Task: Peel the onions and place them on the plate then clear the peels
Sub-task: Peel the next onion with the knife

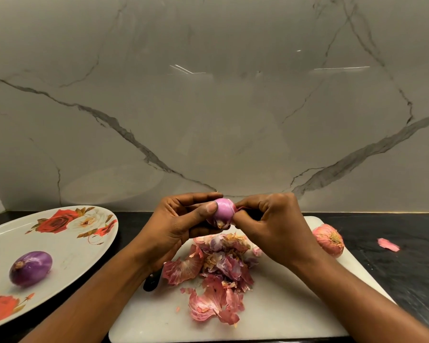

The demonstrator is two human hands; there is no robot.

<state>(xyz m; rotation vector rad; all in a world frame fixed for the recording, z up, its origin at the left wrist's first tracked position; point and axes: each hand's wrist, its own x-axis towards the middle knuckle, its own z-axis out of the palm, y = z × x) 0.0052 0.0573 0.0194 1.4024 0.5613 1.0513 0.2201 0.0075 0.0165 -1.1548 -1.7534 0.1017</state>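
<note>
— Whereabouts of the half-peeled onion [224, 211]?
— Gripped clear of the white board [295, 305] in the left hand [181, 219], thumb curled across its front.
— And the right hand [275, 224]?
— Pinched a strip of skin [243, 208] at the bulb's right side.
— Underneath?
— Heaped peels [216, 273] directly below the grip; spotted one peeled onion [30, 268] lying on the floral plate [79, 243], off left.
</note>
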